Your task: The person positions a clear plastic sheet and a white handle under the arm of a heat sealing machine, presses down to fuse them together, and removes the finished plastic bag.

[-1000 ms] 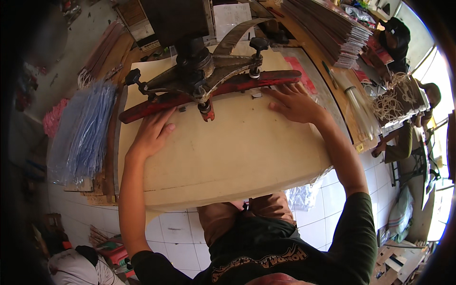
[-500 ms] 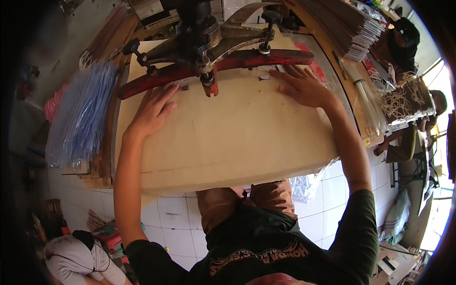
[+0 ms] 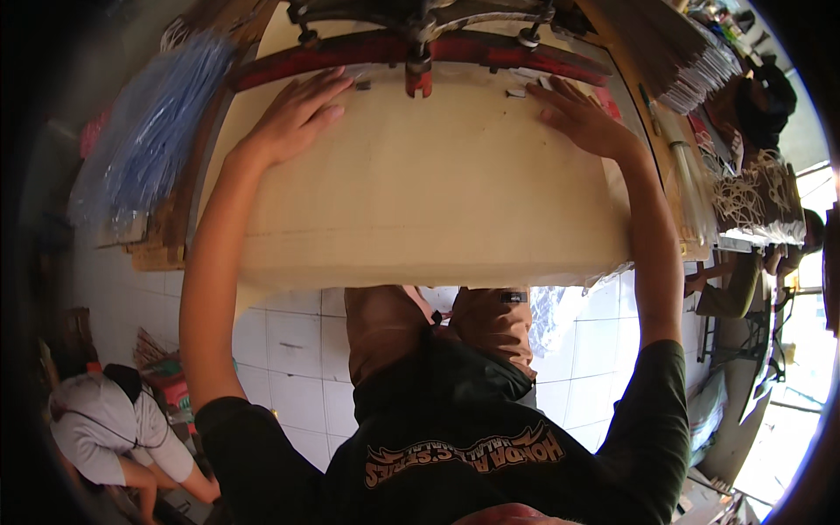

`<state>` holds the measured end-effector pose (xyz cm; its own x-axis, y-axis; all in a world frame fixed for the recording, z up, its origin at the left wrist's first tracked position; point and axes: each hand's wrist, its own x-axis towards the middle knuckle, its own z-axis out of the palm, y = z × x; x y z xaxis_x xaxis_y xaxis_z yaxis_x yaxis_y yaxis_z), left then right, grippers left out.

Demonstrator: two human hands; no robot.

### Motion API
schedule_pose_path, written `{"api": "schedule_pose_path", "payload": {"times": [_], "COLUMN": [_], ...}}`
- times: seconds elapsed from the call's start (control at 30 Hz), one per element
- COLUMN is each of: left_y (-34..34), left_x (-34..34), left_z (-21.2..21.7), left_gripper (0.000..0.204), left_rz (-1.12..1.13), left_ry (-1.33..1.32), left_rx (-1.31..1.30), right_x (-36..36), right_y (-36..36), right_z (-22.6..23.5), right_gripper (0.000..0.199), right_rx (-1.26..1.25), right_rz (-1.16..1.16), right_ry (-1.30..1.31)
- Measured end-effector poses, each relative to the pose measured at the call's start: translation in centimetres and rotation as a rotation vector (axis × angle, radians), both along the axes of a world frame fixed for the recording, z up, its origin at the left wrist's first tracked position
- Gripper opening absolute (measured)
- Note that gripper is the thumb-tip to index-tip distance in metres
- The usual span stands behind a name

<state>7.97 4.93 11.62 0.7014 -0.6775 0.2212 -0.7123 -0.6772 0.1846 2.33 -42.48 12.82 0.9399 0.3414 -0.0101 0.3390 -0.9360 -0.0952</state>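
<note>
A large cream-coloured sheet [image 3: 420,192] covers the table and hangs a little over its near edge. My left hand [image 3: 297,118] lies on the sheet's far left part, fingers stretched out toward a red curved bar [image 3: 354,59]. On the far right, my right hand [image 3: 588,121] rests on the sheet with its fingers extended. Neither hand holds anything. Close to the left fingertips is a small dark tab [image 3: 363,86], and another small tab [image 3: 515,93] sits beside the right fingers. The bar belongs to a black metal clamp frame [image 3: 472,17] with screw knobs.
Bundled clear bluish plastic [image 3: 149,131] lies at the left. To the right are stacked brown bags with cords [image 3: 757,188] and clear plastic strips [image 3: 691,184]. A person in grey [image 3: 109,420] bends at the lower left; other people are at the far right.
The view has tilted, so the sheet, bar and table appear higher in the picture. Both hands stay flat in about the same places on the sheet.
</note>
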Motion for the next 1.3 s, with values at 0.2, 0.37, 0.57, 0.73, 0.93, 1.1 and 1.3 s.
{"api": "schedule_pose_path", "payload": {"times": [0.2,0.37,0.57,0.73,0.93,1.1,1.3], "left_y": [0.6,0.3,0.1,0.2,0.2,0.2,0.2], "left_x": [0.6,0.1,0.2,0.2,0.1,-0.2,-0.4], "left_z": [-0.5,-0.5,-0.3,-0.5,-0.5,-0.4,0.1], "left_gripper": [0.054,0.053,0.053,0.052,0.051,0.05,0.051], "left_rz": [0.026,0.042,0.044,0.044,0.016,0.034,0.051], "left_ry": [-0.007,-0.01,-0.034,-0.067,-0.056,-0.041,0.01], "left_rx": [0.035,0.033,0.062,0.071,-0.005,-0.022,-0.035], "right_x": [0.8,0.4,0.4,0.1,0.3,0.4,0.2], "right_y": [0.1,0.4,0.1,0.2,0.2,-0.1,0.3], "right_z": [0.2,0.8,0.9,0.8,0.7,0.3,0.9], "right_gripper": [0.066,0.064,0.065,0.062,0.06,0.062,0.063], "right_rx": [0.082,0.093,0.096,0.09,0.067,0.032,0.017], "right_rz": [0.012,-0.008,-0.019,-0.002,0.026,0.045,0.041], "right_ry": [0.077,0.114,0.126,0.121,0.098,0.07,0.075]}}
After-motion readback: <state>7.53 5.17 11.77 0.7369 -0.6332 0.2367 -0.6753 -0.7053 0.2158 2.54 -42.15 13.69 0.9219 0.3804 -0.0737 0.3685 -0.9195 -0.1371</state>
